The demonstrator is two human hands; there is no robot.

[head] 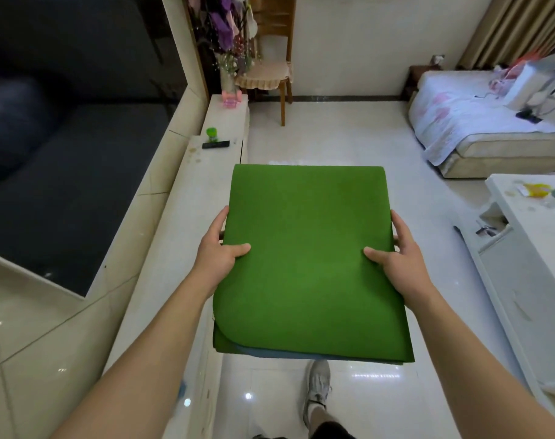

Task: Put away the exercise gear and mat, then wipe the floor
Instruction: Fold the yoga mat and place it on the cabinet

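Both hands hold the folded green mat (pixel 308 258) flat above the tiled floor (pixel 333 137): left hand (pixel 217 251) and right hand (pixel 396 258) grip opposite side edges, thumbs on top, fingers apparently curled underneath.

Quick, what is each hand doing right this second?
Left hand: grips the left edge of the folded green mat, thumb on top.
Right hand: grips the mat's right edge, thumb on top.
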